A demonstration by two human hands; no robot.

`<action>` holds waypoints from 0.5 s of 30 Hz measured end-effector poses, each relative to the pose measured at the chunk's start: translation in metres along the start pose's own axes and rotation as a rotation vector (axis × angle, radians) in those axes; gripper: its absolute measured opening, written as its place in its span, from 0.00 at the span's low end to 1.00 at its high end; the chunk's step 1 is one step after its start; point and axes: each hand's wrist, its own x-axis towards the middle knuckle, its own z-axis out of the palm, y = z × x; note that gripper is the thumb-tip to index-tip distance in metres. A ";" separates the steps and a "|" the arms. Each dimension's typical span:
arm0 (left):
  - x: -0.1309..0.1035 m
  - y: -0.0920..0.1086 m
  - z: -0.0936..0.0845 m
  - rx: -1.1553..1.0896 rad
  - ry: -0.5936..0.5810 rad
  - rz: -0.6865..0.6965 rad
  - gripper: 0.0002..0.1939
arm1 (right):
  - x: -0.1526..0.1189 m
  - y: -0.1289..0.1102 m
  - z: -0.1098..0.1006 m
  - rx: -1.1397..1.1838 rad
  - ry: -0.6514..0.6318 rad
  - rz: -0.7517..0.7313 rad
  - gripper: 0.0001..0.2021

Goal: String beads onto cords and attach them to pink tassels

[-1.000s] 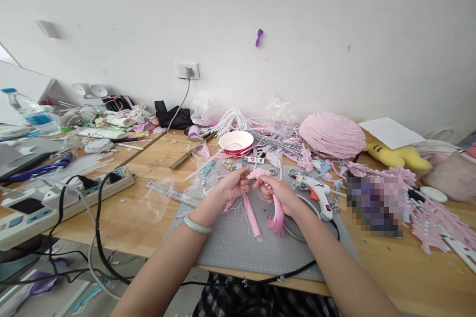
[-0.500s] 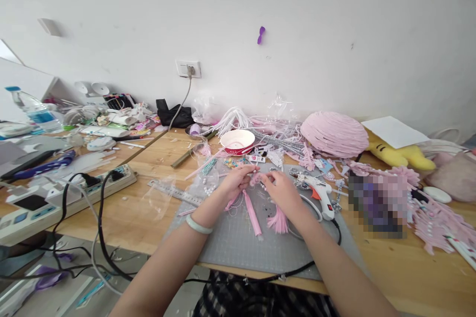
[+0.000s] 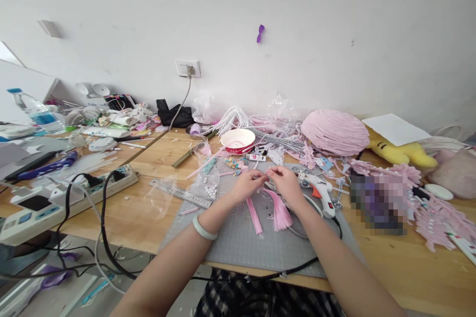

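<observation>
My left hand (image 3: 248, 183) and my right hand (image 3: 284, 182) meet above the grey cutting mat (image 3: 238, 243), fingertips pinched together. Whatever they pinch is small and mostly hidden by the fingers. Below the left hand a slim pink tassel (image 3: 255, 217) lies on the mat, bound close along its length. A second pink tassel (image 3: 280, 214), its strands fanned out, extends down from under the right hand. Right of that hand rests a white hot glue gun (image 3: 324, 193) with an orange trigger.
A red and white bowl (image 3: 238, 142) stands behind the hands. To the left are a metal ruler (image 3: 180, 193) and a power strip (image 3: 74, 200) with black cables. A pink yarn bundle (image 3: 334, 132) and yellow plush (image 3: 405, 151) sit at the back right.
Both hands have drawn closer together, and the left has shifted right. The pink curled piece seen between them is now hidden. The fanned tassel's upper end shows more.
</observation>
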 end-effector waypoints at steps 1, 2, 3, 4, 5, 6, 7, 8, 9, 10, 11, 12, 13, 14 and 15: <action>0.000 0.000 0.000 -0.007 -0.003 -0.010 0.10 | 0.000 0.000 0.001 0.060 -0.005 0.042 0.06; 0.000 -0.001 -0.001 -0.018 -0.006 -0.023 0.09 | 0.000 0.000 0.001 0.123 -0.013 0.089 0.06; 0.001 -0.002 -0.001 -0.034 -0.009 -0.042 0.09 | -0.001 -0.001 0.002 0.187 -0.024 0.136 0.07; 0.001 -0.003 -0.001 -0.055 -0.011 -0.066 0.08 | -0.002 -0.002 0.003 0.251 -0.036 0.183 0.07; 0.001 -0.005 -0.001 -0.081 -0.011 -0.095 0.08 | -0.002 -0.003 0.004 0.313 -0.049 0.228 0.07; 0.001 -0.008 -0.001 -0.112 -0.011 -0.130 0.07 | -0.003 -0.005 0.005 0.373 -0.062 0.272 0.07; 0.001 -0.010 -0.002 -0.150 -0.012 -0.168 0.06 | -0.003 -0.006 0.005 0.428 -0.075 0.317 0.05; 0.002 -0.013 -0.002 -0.194 -0.013 -0.207 0.07 | -0.003 -0.007 0.005 0.480 -0.087 0.363 0.04; 0.003 -0.015 -0.003 -0.242 -0.015 -0.244 0.10 | -0.003 -0.008 0.004 0.527 -0.099 0.408 0.05; 0.004 -0.017 -0.004 -0.293 -0.017 -0.278 0.13 | -0.003 -0.009 0.004 0.571 -0.113 0.452 0.07; 0.005 -0.018 -0.006 -0.344 -0.016 -0.306 0.15 | -0.002 -0.009 0.003 0.608 -0.129 0.496 0.09; 0.006 -0.019 -0.008 -0.393 -0.012 -0.327 0.16 | -0.002 -0.010 0.002 0.641 -0.150 0.537 0.12; 0.008 -0.019 -0.010 -0.438 -0.002 -0.341 0.16 | -0.002 -0.010 0.001 0.667 -0.174 0.576 0.13; 0.009 -0.019 -0.011 -0.477 0.010 -0.350 0.16 | -0.002 -0.010 0.001 0.686 -0.201 0.612 0.15; 0.010 -0.019 -0.013 -0.510 0.026 -0.354 0.16 | -0.003 -0.010 0.001 0.700 -0.228 0.644 0.15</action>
